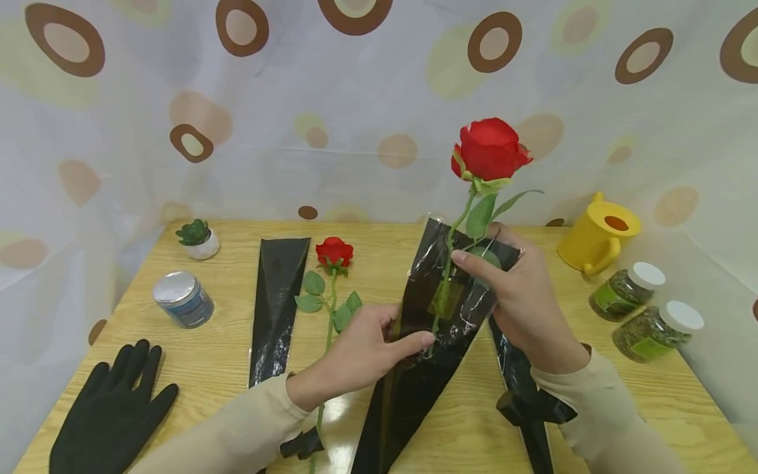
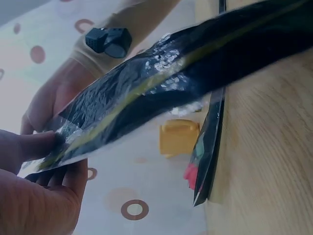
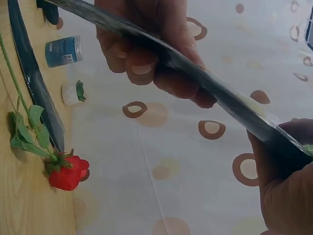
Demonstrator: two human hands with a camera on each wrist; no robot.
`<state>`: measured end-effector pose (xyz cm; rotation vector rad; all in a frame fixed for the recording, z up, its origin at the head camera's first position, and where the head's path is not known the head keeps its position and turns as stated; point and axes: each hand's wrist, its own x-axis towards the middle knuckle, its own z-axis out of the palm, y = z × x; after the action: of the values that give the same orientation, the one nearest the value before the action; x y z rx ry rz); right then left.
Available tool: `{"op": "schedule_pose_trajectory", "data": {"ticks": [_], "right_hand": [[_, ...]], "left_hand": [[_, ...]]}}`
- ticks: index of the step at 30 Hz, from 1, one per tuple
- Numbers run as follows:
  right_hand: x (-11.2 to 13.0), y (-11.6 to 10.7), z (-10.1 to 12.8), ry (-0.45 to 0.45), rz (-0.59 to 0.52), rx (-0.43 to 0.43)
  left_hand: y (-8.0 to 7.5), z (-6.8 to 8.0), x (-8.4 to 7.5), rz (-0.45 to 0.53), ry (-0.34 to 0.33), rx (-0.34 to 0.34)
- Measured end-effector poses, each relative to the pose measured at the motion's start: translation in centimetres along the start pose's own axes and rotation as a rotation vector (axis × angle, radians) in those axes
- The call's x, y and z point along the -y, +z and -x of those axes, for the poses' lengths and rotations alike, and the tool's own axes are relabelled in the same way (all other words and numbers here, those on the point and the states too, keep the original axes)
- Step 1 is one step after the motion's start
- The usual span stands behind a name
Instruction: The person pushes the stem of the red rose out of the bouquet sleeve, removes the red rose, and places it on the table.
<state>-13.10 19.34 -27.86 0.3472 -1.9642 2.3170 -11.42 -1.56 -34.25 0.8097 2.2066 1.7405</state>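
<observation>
**Rose held in black cone sleeve above the table**

A wooden table [image 1: 592, 408] is backed by a curtain [image 1: 367, 99] printed with brown rings. Above the table's middle, a black cone-shaped flower sleeve [image 1: 414, 368] is held tilted, its point toward the near edge. A red rose [image 1: 489, 150] is seen standing in the sleeve, its bloom well above the open mouth and its stem visible through the clear front.

The sleeve's left edge is pinched by the left hand [image 1: 364, 352], thumb on top and fingers curled beneath. The upper right edge is gripped by the right hand [image 1: 524, 296], its fingers closed round the film.

On the left, a second black sleeve [image 1: 275, 306] lies flat, with a second rose [image 1: 333, 253] just beside it. A black glove [image 1: 112, 411] rests at the near left corner. A yellow watering can [image 1: 598, 240], two herb jars [image 1: 642, 309], a blue tin [image 1: 183, 299] and a small potted succulent [image 1: 198, 238] are set around the edges.
</observation>
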Motion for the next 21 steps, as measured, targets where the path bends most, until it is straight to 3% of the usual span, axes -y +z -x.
{"op": "schedule_pose_trajectory", "data": {"ticks": [8,16,21], "right_hand": [[0.6,-0.6,-0.3,-0.02,0.003,0.039],[0.7,-0.7,-0.5,-0.076,0.085,-0.011],[1.1,-1.2,-0.7,-0.099,-0.004,0.087]], "left_hand": [[0.3,0.2,0.3,-0.018,-0.005,0.0],[0.2,0.3,0.5,-0.106,-0.003,0.082],[-0.1,0.4,0.5,-0.146,-0.008,0.065]]}}
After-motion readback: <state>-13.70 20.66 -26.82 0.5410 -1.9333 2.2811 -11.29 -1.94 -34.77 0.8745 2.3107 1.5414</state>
